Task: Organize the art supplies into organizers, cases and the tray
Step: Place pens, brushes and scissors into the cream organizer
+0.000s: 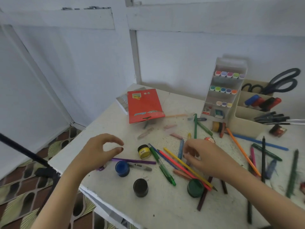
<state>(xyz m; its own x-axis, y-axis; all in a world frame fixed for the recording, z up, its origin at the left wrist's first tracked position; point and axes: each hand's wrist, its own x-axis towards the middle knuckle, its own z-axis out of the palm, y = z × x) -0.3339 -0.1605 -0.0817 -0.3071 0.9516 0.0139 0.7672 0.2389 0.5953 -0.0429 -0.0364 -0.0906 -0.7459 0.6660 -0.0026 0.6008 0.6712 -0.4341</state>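
Jars (140, 187) right before me on my table (165, 215), pencils (187, 166) strewn to their right, organizers (237, 116) behind, box (145, 104) back-left.

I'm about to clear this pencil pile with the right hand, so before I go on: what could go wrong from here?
1. The green paint jar sits against the tips of the red pencil and yellow pencil; dragging them out may tip or roll it.
2. The black paint jar stands near the front edge of the table; a passing arm could knock it off.
3. The right hand reaches into the crossed pencils; grabbing one may scatter others.
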